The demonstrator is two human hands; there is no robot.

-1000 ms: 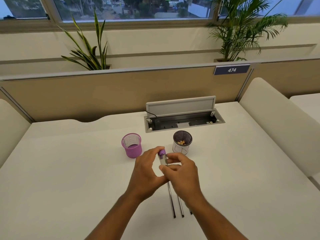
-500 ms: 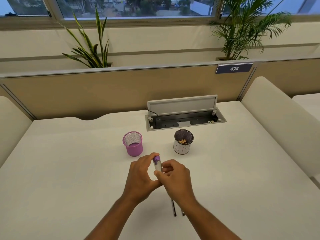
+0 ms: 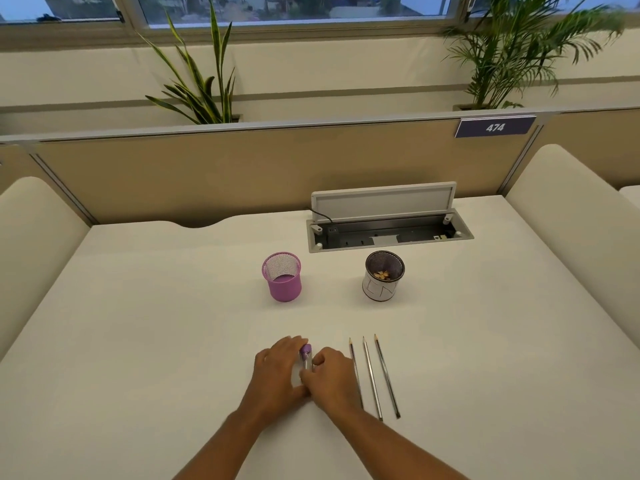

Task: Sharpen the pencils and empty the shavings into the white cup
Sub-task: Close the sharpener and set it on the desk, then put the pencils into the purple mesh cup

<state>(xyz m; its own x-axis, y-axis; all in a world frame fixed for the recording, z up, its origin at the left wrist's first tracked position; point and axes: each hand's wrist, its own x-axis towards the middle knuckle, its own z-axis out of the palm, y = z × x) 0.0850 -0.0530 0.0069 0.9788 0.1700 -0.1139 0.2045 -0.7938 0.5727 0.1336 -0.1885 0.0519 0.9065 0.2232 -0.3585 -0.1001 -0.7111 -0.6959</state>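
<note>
Both hands hold a small sharpener point(image 3: 306, 355) with a purple top and clear body, low over the table. My left hand point(image 3: 277, 368) wraps its left side, and my right hand point(image 3: 330, 375) pinches it from the right. Three grey pencils point(image 3: 372, 377) lie side by side just right of my right hand, tips pointing away from me. The white cup point(image 3: 382, 276) with a dark mesh inside stands behind them, with pale shavings at its bottom. Whether a pencil is inside the sharpener is hidden by my fingers.
A purple mesh cup point(image 3: 282, 277) stands to the left of the white cup. Behind both is an open cable box point(image 3: 388, 233) with its lid up. A beige partition point(image 3: 242, 168) closes the far side of the white table point(image 3: 138, 341).
My hands with the sharpener have come down and toward me, nearer the table. The three pencils, partly covered by my right hand before, now lie in full view.
</note>
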